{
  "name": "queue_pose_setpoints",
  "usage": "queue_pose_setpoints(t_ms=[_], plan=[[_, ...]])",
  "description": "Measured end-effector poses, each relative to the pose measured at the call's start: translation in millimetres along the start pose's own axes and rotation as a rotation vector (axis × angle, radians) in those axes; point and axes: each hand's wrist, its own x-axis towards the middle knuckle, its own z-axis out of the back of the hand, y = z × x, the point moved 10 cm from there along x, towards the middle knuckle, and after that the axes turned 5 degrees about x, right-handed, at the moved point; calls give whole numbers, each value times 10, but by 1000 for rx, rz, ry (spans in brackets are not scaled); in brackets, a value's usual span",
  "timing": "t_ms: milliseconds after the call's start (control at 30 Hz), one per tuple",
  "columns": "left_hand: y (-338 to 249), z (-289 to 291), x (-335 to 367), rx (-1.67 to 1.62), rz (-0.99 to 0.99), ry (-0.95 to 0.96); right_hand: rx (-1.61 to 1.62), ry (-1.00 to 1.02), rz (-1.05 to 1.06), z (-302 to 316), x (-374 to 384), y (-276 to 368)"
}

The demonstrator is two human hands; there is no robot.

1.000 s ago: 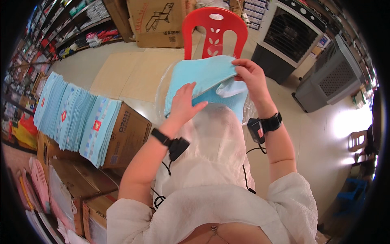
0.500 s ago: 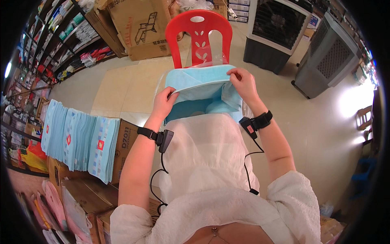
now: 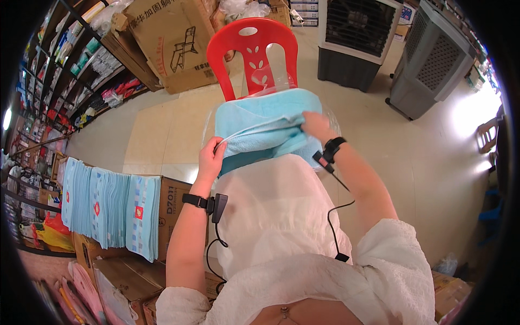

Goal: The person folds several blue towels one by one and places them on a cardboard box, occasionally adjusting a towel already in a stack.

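A light blue towel (image 3: 257,142) lies on a stack of the same blue cloth (image 3: 271,103) in front of me, over the seat of a red plastic chair (image 3: 252,51). At the near left, my left hand (image 3: 209,160) pinches the towel's edge between thumb and fingers. My right hand (image 3: 318,128), slightly blurred, grips the same edge on the right. Between the hands the edge is bunched into folds. Clear plastic sheeting shows around the stack. My lap hides the near part of the seat.
Folded blue towels (image 3: 108,208) in rows sit on a cardboard box (image 3: 172,208) to my left. Two air coolers stand at the far right, one black and white (image 3: 355,40), one grey (image 3: 430,65). A big carton (image 3: 173,49) leans behind, beside packed shelves (image 3: 81,59).
My right hand has moved down and inward with its side of the towel edge. The raised towel has dropped into folds, covering much of the opening beneath. My left hand keeps its pinch.
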Motion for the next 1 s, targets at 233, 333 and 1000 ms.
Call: queue_pose_setpoints(t_ms=[233, 333, 1000], plan=[[-257, -170, 69, -30, -116, 5, -8, -742, 350, 1984, -447, 390], [-257, -471, 82, 7, -123, 133, -122, -618, 270, 1480, -483, -154], [181, -835, 134, 61, 30, 66, -10, 198, -249, 161, -725, -1198]])
